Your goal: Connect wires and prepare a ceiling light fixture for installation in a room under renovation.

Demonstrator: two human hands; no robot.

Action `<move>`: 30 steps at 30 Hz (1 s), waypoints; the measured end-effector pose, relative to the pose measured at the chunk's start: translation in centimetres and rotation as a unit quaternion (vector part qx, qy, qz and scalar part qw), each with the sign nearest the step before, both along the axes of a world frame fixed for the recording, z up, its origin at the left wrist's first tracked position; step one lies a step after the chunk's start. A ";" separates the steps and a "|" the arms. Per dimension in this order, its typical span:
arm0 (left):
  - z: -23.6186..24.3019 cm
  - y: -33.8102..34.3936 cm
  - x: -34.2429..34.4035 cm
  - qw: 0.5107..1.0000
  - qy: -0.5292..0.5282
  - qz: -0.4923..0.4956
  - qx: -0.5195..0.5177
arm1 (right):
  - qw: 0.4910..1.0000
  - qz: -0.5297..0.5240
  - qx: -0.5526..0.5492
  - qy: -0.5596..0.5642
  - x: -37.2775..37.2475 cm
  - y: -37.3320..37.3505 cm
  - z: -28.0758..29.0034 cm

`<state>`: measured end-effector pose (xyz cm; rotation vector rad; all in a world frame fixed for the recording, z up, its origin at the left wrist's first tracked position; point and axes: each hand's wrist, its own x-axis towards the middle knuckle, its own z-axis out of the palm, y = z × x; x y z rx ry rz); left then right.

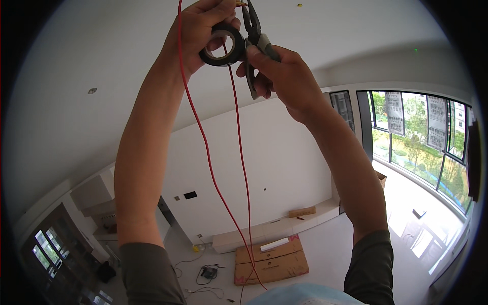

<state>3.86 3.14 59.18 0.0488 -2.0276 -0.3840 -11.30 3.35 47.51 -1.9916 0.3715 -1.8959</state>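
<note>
Both arms reach up toward the white ceiling (335, 35). My left hand (198, 30) is closed at the top of the view on red wire (209, 152), with a black roll of tape (206, 53) hanging at its fingers. A short copper-coloured end (239, 4) shows beside the plier tips. My right hand (279, 76) is closed on grey-and-black pliers (252, 25), their jaws upright just right of the tape roll. A second red strand (238, 122) runs down behind the roll, and both strands drop past the bottom of the view.
Below lie flattened cardboard (272, 268), a dark device with cables (208, 273) and a long low cabinet (229, 243) along the white wall (295, 152). Tall windows (417, 129) fill the right side; kitchen cabinets (91, 193) and a glazed door (51, 249) are at left.
</note>
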 end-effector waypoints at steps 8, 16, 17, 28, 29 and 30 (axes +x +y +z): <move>0.1 -0.7 0.8 0.996 -0.011 0.066 -0.062 | 0.978 -0.033 0.113 0.173 -6.7 4.2 3.7; 0.4 -0.1 1.3 0.986 -0.096 -0.136 0.029 | 0.985 -0.153 -0.054 0.060 -6.6 -0.8 0.7; 0.6 -0.4 1.1 0.976 -0.122 -0.175 0.047 | 0.954 -0.268 -0.130 0.039 -6.0 -2.9 0.4; -0.8 1.6 0.2 0.985 -0.025 -0.162 0.050 | 0.789 -0.339 -0.444 -0.258 1.7 -6.7 5.2; -0.9 1.6 0.3 0.985 -0.021 -0.163 0.055 | 0.779 -0.351 -0.445 -0.268 1.9 -6.5 5.1; -1.0 1.6 0.3 0.984 -0.019 -0.164 0.060 | 0.779 -0.350 -0.445 -0.269 1.9 -6.3 4.8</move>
